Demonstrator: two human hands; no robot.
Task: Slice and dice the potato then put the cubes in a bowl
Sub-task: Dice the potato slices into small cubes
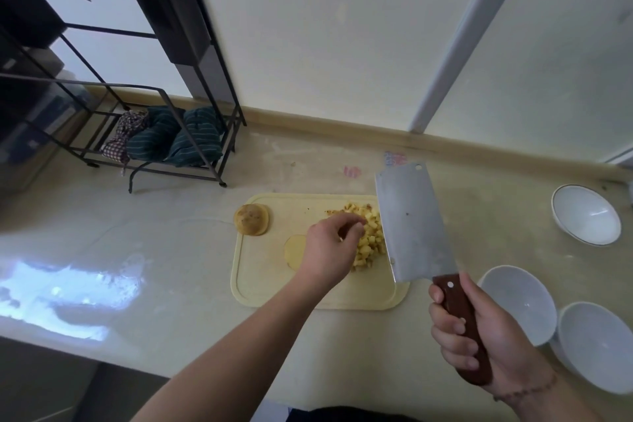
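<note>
Potato cubes (366,236) piled on right part of pale cutting board (267,284), against cleaver (414,226) blade. Left hand (329,250) over pile, fingers curled down; whether pinching cubes, cannot tell. Right hand (479,332) wrapped around wooden handle. Uncut potato half (251,219) at board's far-left corner, slice (295,248) mid-board. Three white bowls (520,301) right. Glossy beige counter (137,233), metal rack (154,134) with cloths by wall.
</note>
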